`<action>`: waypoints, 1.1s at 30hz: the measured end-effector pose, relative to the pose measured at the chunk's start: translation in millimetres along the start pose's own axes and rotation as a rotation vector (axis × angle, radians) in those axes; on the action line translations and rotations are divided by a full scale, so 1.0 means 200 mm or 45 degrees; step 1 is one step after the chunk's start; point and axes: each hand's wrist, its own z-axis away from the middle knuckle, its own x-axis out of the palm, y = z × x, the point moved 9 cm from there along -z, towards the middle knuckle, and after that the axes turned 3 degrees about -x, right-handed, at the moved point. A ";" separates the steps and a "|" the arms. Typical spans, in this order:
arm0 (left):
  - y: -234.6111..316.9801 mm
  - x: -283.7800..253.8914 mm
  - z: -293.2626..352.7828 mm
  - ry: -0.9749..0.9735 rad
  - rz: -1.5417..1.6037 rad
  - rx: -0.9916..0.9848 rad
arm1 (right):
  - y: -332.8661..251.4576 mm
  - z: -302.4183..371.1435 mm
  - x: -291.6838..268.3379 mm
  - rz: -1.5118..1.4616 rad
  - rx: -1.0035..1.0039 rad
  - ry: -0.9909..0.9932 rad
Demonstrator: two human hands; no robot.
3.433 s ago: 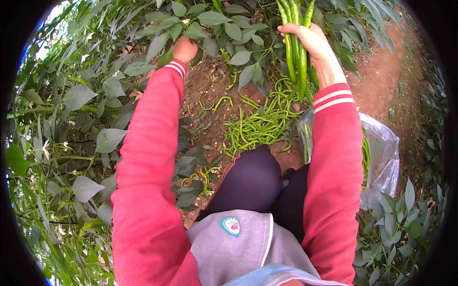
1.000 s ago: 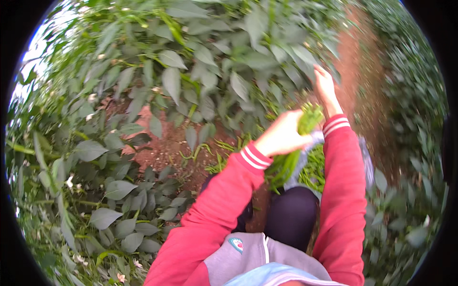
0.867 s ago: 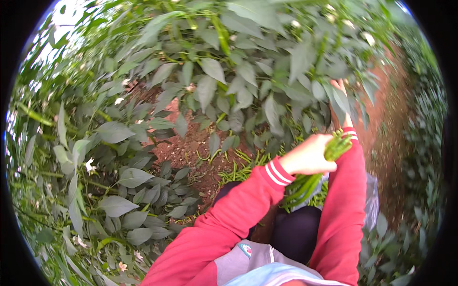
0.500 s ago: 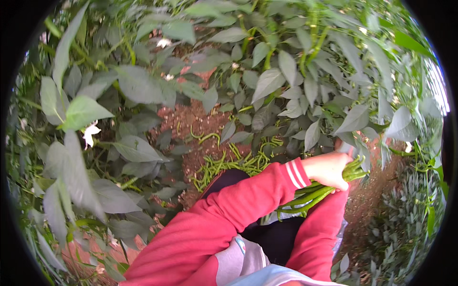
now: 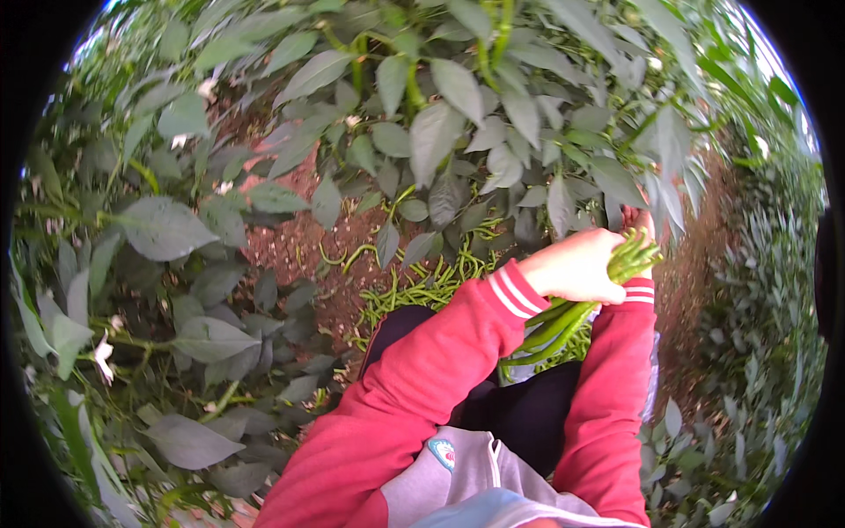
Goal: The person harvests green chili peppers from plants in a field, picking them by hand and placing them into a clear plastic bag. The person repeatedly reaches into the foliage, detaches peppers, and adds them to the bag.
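Note:
My left hand (image 5: 583,267) is closed around a bunch of long green chili peppers (image 5: 563,329). Their stem ends poke out on its right side, and the pods hang down to the left over my lap. Just beyond it, my right hand (image 5: 641,218) reaches up into the pepper plant's leaves (image 5: 613,180). Leaves and the bunch cover most of that hand, so its fingers do not show well enough to read. A pile of picked green chilies (image 5: 431,283) lies on the ground in front of my knee.
Pepper plants with broad leaves (image 5: 167,229) and white flowers (image 5: 103,356) crowd the left and far sides. More chilies (image 5: 502,35) hang from stems at the top. Reddish soil (image 5: 290,255) shows between plants, and a dirt path (image 5: 695,290) runs along the right.
The view has shifted, moving the plants leftward in the picture. My right arm has extended farther, so its striped cuff now shows. My left hand keeps its hold on the chilies.

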 end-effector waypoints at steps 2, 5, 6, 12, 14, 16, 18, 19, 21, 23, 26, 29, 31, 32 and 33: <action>-0.01 -0.01 0.00 0.044 -0.017 -0.011 | -0.13 0.03 0.02 0.105 -0.243 -0.102; -0.07 -0.04 0.01 0.155 -0.050 -0.063 | -0.33 0.14 0.07 0.222 -0.684 -0.257; -0.09 -0.04 0.01 0.164 -0.041 -0.074 | -0.35 0.16 0.07 0.159 -0.742 -0.271; -0.19 0.04 -0.01 0.173 -0.042 -0.057 | -0.09 0.00 0.12 0.196 -0.366 -0.413; -0.17 0.05 -0.01 0.240 -0.190 0.003 | -0.04 -0.10 0.18 0.165 -0.344 -0.557; -0.19 0.06 0.00 0.260 -0.272 -0.073 | 0.02 -0.23 0.17 0.115 -0.212 -0.506; -0.15 0.04 0.02 0.300 -0.194 0.036 | 0.04 -0.33 0.24 0.172 -0.135 -0.606; -0.16 0.01 0.02 0.367 -0.207 0.003 | 0.00 -0.36 0.28 0.203 -0.228 -0.694; -0.14 -0.04 0.04 0.463 -0.159 0.061 | -0.06 -0.34 0.36 0.731 -0.601 -0.895; -0.17 -0.05 0.03 0.464 -0.263 -0.035 | -0.08 -0.33 0.39 1.040 -0.790 -0.880; -0.14 -0.09 0.03 0.547 -0.291 -0.024 | -0.10 -0.33 0.40 0.958 -0.761 -0.810; -0.07 -0.12 0.04 0.583 -0.265 0.053 | -0.10 -0.29 0.44 0.974 -0.800 -0.732; -0.05 -0.15 0.05 0.562 -0.253 0.003 | -0.11 -0.26 0.48 0.985 -0.829 -0.689; -0.02 -0.15 0.06 0.548 -0.251 -0.004 | -0.11 -0.23 0.49 0.980 -0.845 -0.663; 0.04 -0.15 0.07 0.495 -0.199 0.135 | -0.11 -0.20 0.52 0.975 -0.870 -0.642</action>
